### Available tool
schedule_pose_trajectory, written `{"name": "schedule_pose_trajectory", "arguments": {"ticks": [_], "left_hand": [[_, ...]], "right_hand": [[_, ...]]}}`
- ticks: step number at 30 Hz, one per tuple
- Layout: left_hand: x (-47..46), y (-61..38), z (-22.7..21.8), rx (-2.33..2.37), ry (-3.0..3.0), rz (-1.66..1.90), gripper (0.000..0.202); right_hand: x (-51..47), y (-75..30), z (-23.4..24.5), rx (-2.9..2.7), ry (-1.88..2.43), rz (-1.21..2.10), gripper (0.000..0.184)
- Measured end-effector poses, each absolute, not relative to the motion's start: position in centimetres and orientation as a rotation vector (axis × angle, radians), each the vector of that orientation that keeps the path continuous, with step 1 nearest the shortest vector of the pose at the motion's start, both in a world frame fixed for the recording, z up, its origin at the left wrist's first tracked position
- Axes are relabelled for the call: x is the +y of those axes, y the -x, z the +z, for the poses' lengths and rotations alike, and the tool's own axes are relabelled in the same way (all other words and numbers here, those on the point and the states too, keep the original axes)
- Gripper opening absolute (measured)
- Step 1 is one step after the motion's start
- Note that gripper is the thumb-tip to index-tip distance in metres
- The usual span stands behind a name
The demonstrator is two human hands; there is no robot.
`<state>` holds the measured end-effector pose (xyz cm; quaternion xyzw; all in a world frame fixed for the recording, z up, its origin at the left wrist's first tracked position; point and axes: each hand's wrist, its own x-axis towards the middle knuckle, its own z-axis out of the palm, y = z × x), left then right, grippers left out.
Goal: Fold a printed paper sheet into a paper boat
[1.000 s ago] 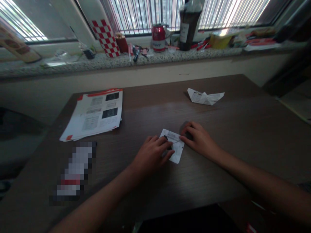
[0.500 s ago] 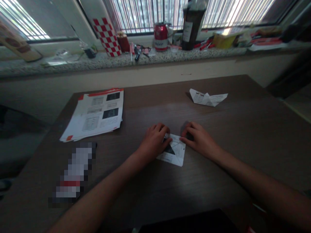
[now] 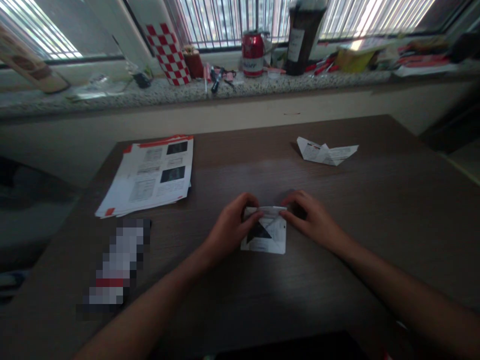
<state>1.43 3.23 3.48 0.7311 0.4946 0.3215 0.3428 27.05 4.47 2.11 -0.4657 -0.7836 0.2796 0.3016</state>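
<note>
A small folded piece of printed paper [image 3: 267, 235] with a dark triangle on it lies on the brown table [image 3: 337, 270] in front of me. My left hand [image 3: 228, 227] pinches its upper left corner with curled fingers. My right hand [image 3: 313, 220] pinches the upper right corner, and the top edge is lifted a little between both hands. A finished paper boat [image 3: 326, 152] sits farther back on the right.
A stack of printed sheets [image 3: 150, 175] lies at the back left of the table, with a blurred-out object [image 3: 116, 265] in front of it. The stone windowsill holds a red can [image 3: 252, 53], a dark bottle [image 3: 302, 35], a red-checkered box [image 3: 167, 45] and small clutter.
The folded paper has turned from a tilted lie to square in front of me. My left hand slid from its left side to the upper corner, and both hands now lift the top edge.
</note>
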Motion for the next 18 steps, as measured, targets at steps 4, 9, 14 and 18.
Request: {"name": "schedule_pose_trajectory", "arguments": {"ticks": [4, 9, 14, 18], "left_hand": [[1.9, -0.9, 3.8, 1.278, -1.716, 0.962, 0.015], [0.6, -0.9, 3.7, 1.231, -1.584, 1.058, 0.016], [0.2, -0.9, 3.5, 1.223, -1.528, 1.057, 0.016], [0.0, -0.9, 3.8, 1.202, -1.509, 1.07, 0.015]], "right_hand": [[3.9, -26.4, 2.9, -1.834, 1.269, 1.062, 0.023], [3.2, -25.8, 3.6, -1.69, 1.217, 1.276, 0.019], [2.8, -25.6, 3.9, -1.631, 1.201, 1.332, 0.016], [2.6, -25.7, 4.0, -1.628, 1.187, 1.36, 0.018]]}}
